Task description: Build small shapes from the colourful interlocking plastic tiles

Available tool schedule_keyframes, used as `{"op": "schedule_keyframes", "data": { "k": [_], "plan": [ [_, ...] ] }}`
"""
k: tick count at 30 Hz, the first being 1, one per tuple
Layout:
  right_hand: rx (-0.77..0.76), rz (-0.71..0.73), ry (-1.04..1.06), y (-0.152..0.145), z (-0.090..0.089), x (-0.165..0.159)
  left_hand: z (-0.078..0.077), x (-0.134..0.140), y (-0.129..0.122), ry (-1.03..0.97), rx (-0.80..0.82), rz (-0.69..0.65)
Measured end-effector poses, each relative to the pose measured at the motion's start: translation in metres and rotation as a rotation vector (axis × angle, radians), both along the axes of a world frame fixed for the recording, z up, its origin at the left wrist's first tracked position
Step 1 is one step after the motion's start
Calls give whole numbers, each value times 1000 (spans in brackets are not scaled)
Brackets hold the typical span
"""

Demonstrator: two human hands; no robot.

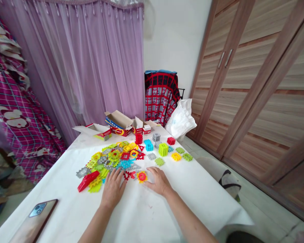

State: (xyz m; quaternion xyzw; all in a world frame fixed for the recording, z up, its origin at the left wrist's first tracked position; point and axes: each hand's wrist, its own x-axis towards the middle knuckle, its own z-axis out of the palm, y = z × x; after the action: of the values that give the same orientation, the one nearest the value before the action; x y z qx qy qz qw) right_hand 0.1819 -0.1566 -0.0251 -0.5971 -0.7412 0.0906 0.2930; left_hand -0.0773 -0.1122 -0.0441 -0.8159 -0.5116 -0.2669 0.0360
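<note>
Table [167,209], white-covered: far edge, opened cardboard boxes [119,123], contents not visible. Centre, loose pile of coloured interlocking tiles [111,157]. Near edge of pile, left hand [113,189] and right hand [159,180] flat, fingers spread, gripping nothing; red-and-yellow gear tile [142,176] between them. Near left, phone [36,219].

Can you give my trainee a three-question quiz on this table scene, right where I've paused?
1. True or false: the left hand lies flat on the table at the near edge of the pile of plastic pieces.
2. What lies nearest the right hand? A: the phone; B: the round yellow and red piece; C: the green block.
3. What lies at the left end of the pile?

Key
1. True.
2. B.
3. The long red piece.
</note>
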Motion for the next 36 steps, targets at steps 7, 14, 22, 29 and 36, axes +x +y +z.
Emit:
{"op": "schedule_keyframes", "data": {
  "k": [7,14,22,29,36],
  "plan": [
    [-4,-13,-69,4,3,-20,-2,-3,-11,-67,-19,5],
    [44,-102,-18,16,0,-37,0,-1,-15,-103,-57,2],
    [-87,-383,78,51,-8,-36,-2,-1,-13,-61,-63,10],
    [-52,-449,167,60,-18,-30,7,4,-22,108,134,-131],
    [41,-372,235,47,-21,-34,7,11,-16,241,126,-317]
  ]
}}
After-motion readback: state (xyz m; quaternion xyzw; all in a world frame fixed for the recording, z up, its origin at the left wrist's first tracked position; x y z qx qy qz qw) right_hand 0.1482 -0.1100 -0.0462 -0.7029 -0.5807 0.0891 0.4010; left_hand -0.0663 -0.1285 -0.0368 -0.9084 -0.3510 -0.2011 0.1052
